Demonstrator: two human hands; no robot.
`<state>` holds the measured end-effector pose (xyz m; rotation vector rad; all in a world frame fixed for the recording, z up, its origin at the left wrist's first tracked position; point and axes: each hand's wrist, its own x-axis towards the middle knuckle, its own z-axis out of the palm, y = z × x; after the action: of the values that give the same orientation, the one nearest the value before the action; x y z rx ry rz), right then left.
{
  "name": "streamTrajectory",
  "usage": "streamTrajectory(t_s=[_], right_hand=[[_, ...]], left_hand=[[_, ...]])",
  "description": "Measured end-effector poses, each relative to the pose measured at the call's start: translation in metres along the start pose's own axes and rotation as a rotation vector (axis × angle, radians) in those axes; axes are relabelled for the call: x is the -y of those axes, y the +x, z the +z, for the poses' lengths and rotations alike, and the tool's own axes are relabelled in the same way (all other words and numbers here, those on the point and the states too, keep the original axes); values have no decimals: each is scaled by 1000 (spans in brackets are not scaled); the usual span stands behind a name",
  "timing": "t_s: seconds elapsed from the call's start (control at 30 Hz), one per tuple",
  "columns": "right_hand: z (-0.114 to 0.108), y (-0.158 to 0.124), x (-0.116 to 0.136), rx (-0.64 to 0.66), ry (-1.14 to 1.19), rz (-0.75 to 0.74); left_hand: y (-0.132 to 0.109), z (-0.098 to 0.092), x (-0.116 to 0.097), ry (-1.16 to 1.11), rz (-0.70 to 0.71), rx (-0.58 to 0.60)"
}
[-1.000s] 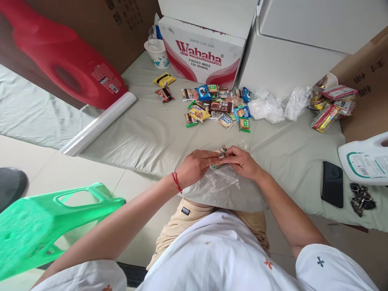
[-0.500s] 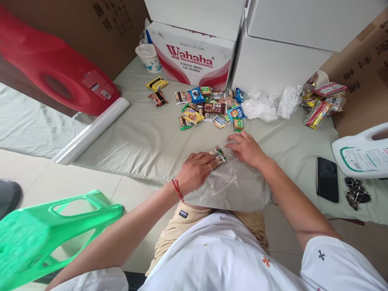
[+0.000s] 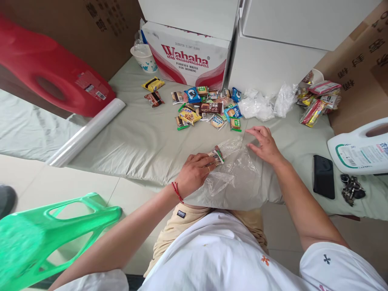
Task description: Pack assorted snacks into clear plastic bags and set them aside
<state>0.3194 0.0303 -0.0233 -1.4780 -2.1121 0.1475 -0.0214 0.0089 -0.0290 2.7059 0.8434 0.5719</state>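
Close to the front edge of the sheet-covered surface, my left hand [image 3: 195, 171] is closed over a small wrapped snack packet [image 3: 218, 153]; its green-and-brown end sticks out past the fingers. A thin clear plastic film [image 3: 247, 169] lies crumpled under and to the right of the packet. My right hand [image 3: 266, 146] hovers at the film's far right corner, thumb and fingers apart, with nothing visible between them. Beyond both hands, several small packaged snacks [image 3: 189, 116] lie in a loose pile, a green-edged biscuit packet [image 3: 235, 124] nearest to my right hand.
A roll of clear film [image 3: 87, 133] lies at left beside a red jug [image 3: 57, 72]. Boxes [image 3: 184, 56] stand behind the snacks. Crumpled clear plastic [image 3: 257, 106], a phone [image 3: 323, 177], keys [image 3: 352, 189] and a white jug [image 3: 360, 147] are at right. A green stool [image 3: 57, 230] stands lower left.
My right hand has moved right, away from the packet, and its fingers have spread. More of the film now lies spread between the hands. The left hand stays on the packet.
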Motion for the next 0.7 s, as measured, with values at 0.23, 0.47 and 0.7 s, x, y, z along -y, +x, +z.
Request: streamTrajectory(t_s=[0.23,0.47,0.7], right_hand=[[22,16,23,118,-43,-103],[12,-31,16,-14,21,27],[-4,-83,91,95,254,104]], left_hand=[[-2,1,-3,22,-1,-46],[4,5,-6,-11,-38,-75],[8,-3,-2,-185,-16,-71]])
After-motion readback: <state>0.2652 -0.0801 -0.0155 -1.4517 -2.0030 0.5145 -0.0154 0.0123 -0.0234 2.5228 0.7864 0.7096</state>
